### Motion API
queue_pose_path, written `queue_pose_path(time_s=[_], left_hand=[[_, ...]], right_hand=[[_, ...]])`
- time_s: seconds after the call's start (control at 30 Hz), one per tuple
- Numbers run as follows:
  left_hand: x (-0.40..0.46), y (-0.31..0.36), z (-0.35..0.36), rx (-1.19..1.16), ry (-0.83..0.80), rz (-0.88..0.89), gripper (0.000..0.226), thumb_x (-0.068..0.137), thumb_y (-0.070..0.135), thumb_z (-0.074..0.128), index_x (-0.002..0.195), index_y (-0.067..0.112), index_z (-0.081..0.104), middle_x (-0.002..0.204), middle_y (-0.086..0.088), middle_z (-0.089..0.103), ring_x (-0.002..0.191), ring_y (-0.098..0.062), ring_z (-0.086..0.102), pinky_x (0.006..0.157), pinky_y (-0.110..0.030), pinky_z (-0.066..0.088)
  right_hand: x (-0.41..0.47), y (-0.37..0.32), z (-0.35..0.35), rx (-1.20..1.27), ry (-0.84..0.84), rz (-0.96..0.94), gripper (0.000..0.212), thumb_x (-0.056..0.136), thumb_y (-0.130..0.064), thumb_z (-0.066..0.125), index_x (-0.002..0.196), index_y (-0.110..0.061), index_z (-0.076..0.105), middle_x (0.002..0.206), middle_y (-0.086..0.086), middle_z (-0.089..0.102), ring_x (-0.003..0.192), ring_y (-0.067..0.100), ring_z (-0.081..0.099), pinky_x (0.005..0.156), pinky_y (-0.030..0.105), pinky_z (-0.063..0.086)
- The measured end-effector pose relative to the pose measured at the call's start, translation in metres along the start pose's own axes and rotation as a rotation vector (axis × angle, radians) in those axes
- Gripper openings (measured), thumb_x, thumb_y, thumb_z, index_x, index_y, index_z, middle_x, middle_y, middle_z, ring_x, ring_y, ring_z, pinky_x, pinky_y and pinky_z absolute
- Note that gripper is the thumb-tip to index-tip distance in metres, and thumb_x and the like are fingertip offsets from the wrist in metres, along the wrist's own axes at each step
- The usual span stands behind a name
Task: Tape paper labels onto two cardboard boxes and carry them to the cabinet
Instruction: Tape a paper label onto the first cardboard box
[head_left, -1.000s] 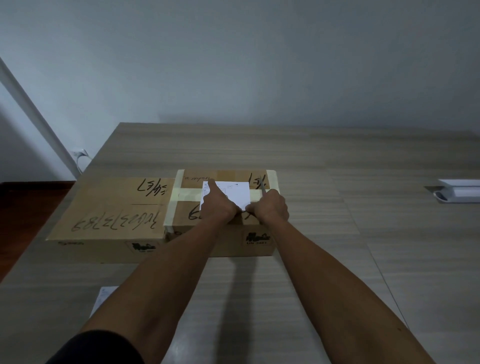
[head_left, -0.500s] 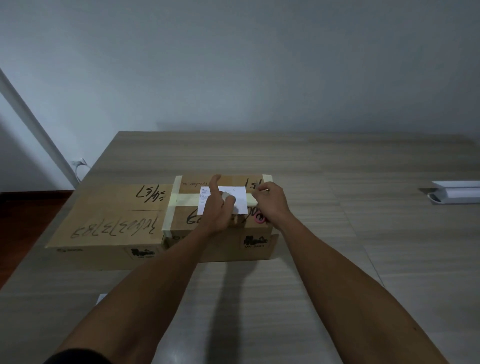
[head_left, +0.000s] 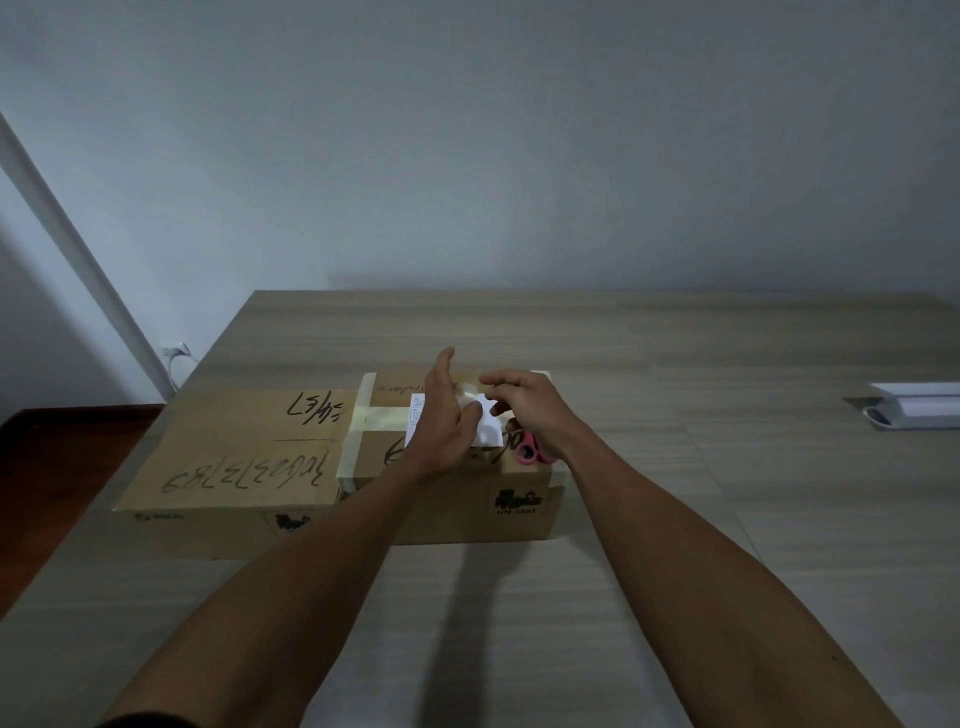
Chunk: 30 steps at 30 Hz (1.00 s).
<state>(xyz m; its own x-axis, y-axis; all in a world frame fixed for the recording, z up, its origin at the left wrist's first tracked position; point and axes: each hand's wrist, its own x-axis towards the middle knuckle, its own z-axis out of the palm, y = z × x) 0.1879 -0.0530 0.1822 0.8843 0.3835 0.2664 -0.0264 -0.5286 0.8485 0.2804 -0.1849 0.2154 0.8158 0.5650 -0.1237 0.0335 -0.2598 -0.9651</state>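
over the right box (head_left: 519, 499), both hands pinch a clear tape strip (head_left: 467, 393) – left hand (head_left: 441, 426), right hand (head_left: 524, 405) – above the paper label (head_left: 488, 434).

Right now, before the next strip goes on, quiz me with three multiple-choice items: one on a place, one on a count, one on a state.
1. Where does the white paper label lie?
A. on the right cardboard box
B. on the left cardboard box
C. on the bare table

2. How many cardboard boxes are on the table?
A. one
B. two
C. three

3. What is the left hand doing?
A. lifting a box
B. hanging idle at the table edge
C. over the label, index finger straight

Key: 1 A, the label shows between both hands on the taped box; 2 B, two stand side by side; 3 C, its finger points away above the label.
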Motion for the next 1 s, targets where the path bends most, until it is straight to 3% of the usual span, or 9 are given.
queue_pose_path(time_s=[0.17,0.23,0.33,0.43,0.53,0.63,0.73,0.87,1.0], left_hand=[[0.001,0.0,-0.002,0.0,-0.044,-0.01,0.083,0.089,0.021,0.047,0.161,0.013,0.007,0.166,-0.015,0.015,0.146,-0.018,0.025,0.116,-0.035,0.028],[0.001,-0.001,-0.002,-0.005,-0.051,-0.008,0.082,0.09,0.018,0.049,0.161,0.011,0.007,0.165,-0.016,0.016,0.146,-0.016,0.023,0.118,-0.036,0.028],[0.001,-0.005,-0.003,-0.01,-0.06,-0.01,0.077,0.099,0.009,0.054,0.161,0.011,0.009,0.163,-0.013,0.024,0.145,-0.023,0.032,0.112,-0.032,0.031],[-0.001,-0.004,-0.004,-0.09,-0.055,-0.092,0.071,0.103,0.018,0.059,0.158,0.018,0.015,0.138,-0.01,0.051,0.116,-0.027,0.06,0.098,-0.04,0.049],[-0.001,-0.004,-0.008,-0.141,-0.014,-0.205,0.059,0.1,0.038,0.064,0.149,0.026,0.032,0.117,-0.009,0.062,0.1,-0.028,0.068,0.088,-0.048,0.059],[-0.001,-0.004,-0.013,-0.179,-0.029,-0.284,0.037,0.097,0.051,0.063,0.127,0.031,0.056,0.112,-0.007,0.066,0.087,-0.024,0.071,0.076,-0.042,0.063],[0.002,0.001,-0.012,-0.323,-0.009,-0.366,0.021,0.094,0.045,0.071,0.106,0.029,0.07,0.109,-0.006,0.067,0.071,-0.022,0.072,0.059,-0.03,0.058],[0.007,0.006,-0.011,-0.493,-0.023,-0.478,0.017,0.094,0.022,0.068,0.111,0.023,0.067,0.114,-0.008,0.065,0.075,-0.026,0.076,0.065,-0.03,0.059],[0.008,0.003,-0.014,-0.363,-0.089,-0.433,0.025,0.094,0.025,0.073,0.117,0.018,0.065,0.114,-0.011,0.068,0.099,-0.031,0.073,0.084,-0.046,0.061]], right_hand=[[0.002,-0.005,0.006,-0.019,-0.018,-0.031,0.02,0.096,-0.028,0.067,0.109,-0.017,0.077,0.106,-0.002,0.074,0.082,0.01,0.068,0.069,0.029,0.051],[0.004,-0.002,0.007,-0.026,0.018,-0.094,0.015,0.094,-0.022,0.072,0.103,-0.01,0.076,0.097,0.003,0.075,0.076,0.007,0.065,0.065,0.023,0.05],[0.006,0.001,0.008,-0.029,0.057,-0.154,0.006,0.091,-0.01,0.074,0.094,-0.005,0.076,0.084,-0.002,0.072,0.07,0.005,0.063,0.07,0.019,0.051],[0.008,0.0,0.008,-0.064,0.083,-0.197,0.004,0.09,-0.008,0.074,0.092,-0.004,0.076,0.083,-0.002,0.073,0.07,-0.002,0.064,0.071,0.014,0.051],[0.011,-0.004,0.007,-0.073,0.115,-0.234,0.002,0.089,-0.007,0.076,0.089,-0.005,0.076,0.083,-0.001,0.073,0.071,-0.003,0.065,0.071,0.014,0.052],[0.014,-0.011,0.005,-0.087,0.118,-0.26,0.001,0.088,-0.005,0.077,0.089,-0.005,0.076,0.081,-0.004,0.071,0.067,-0.008,0.065,0.064,0.008,0.049],[0.016,-0.014,0.004,-0.098,0.114,-0.272,0.003,0.088,-0.004,0.077,0.09,-0.003,0.077,0.081,-0.003,0.072,0.067,-0.009,0.064,0.063,0.007,0.048],[0.019,-0.017,0.003,-0.123,0.122,-0.278,0.002,0.089,-0.008,0.076,0.09,-0.006,0.077,0.082,-0.002,0.072,0.067,-0.007,0.062,0.064,0.009,0.048],[0.02,-0.021,0.001,-0.172,0.111,-0.291,0.004,0.091,-0.01,0.075,0.087,-0.011,0.076,0.083,-0.004,0.071,0.067,-0.007,0.061,0.063,0.009,0.046]])
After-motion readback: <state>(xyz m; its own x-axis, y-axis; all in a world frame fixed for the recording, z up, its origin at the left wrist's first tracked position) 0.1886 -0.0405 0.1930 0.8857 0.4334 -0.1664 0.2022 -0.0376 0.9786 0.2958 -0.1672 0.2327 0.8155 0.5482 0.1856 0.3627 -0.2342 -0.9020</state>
